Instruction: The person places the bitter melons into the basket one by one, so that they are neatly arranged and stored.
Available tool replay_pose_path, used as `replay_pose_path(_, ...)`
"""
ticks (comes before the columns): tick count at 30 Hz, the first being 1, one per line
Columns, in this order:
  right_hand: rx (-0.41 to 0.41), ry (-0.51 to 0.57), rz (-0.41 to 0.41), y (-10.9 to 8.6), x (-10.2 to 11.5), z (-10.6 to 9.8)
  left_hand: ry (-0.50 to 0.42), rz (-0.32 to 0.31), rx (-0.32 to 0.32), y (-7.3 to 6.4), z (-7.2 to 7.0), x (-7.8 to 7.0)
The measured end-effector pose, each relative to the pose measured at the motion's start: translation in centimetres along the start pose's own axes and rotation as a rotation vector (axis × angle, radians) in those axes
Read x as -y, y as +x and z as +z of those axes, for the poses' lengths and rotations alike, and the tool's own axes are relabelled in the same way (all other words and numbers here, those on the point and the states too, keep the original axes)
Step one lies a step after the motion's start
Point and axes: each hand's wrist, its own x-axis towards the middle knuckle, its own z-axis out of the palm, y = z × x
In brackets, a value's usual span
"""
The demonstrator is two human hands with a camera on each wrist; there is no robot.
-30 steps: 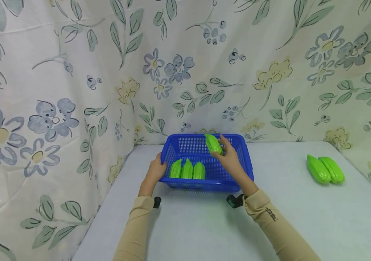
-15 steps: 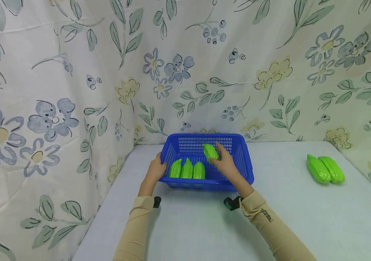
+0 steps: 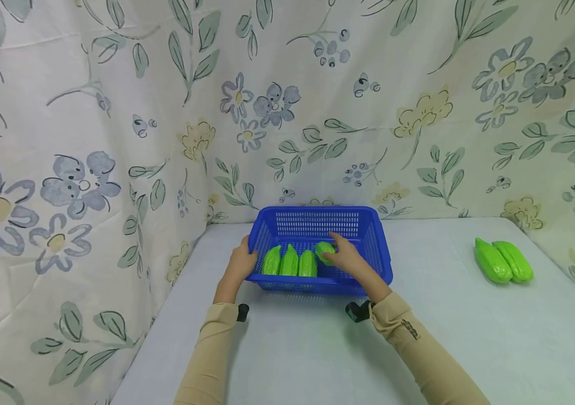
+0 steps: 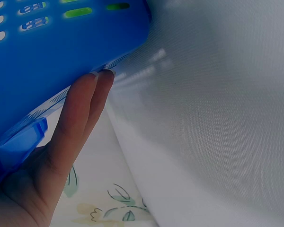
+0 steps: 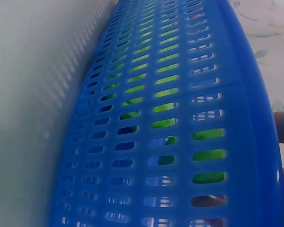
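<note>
A blue plastic basket (image 3: 317,286) with slotted walls stands on the table. My left hand (image 3: 241,262) holds its left rim; in the left wrist view, the fingers (image 4: 78,111) lie along the outer wall. Inside the basket, my right hand (image 3: 349,256) grips a bright green ribbed gourd (image 3: 325,252), low and partly covered by the fingers. Left of it, three similar gourds (image 3: 289,262) lie side by side, tips pointing to the back. In the right wrist view, the basket's wall (image 5: 180,94) hides most of the hand, and green shows through the slots.
Two more green gourds (image 3: 503,261) lie together on the white table (image 3: 449,315), right of the basket. A floral curtain (image 3: 287,107) hangs behind the table and along its left side.
My right hand has lowered the gourd into the basket, moving down and slightly left toward the row of three. My left hand has stayed on the rim.
</note>
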Motion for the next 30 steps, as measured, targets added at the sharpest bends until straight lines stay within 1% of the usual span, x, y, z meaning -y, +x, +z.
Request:
replay_pose_path(7, 0.030, -0.030, 0.002, 0.1, -0.3, 0.3, 0.002, -0.016, 0.011, 0.1, -0.1, -0.1)
replay_pose_path(12, 0.053, -0.027, -0.006, 0.1, -0.3, 0.5, 0.000, -0.017, 0.016, 0.1, -0.1, -0.2)
replay_pose_path(19, 0.100, -0.004, 0.021, -0.2, -0.4, 0.6, 0.001, -0.015, 0.023, 0.0, -0.1, -0.2)
replay_pose_path(27, 0.112, -0.003, 0.014, -0.3, -0.9, 0.4, 0.012, -0.012, 0.017, 0.1, -0.1, -0.1)
replay_pose_path(30, 0.103, -0.007, 0.011, -0.4, -1.2, 0.1, 0.008, -0.012, 0.020, 0.0, -0.1, -0.1)
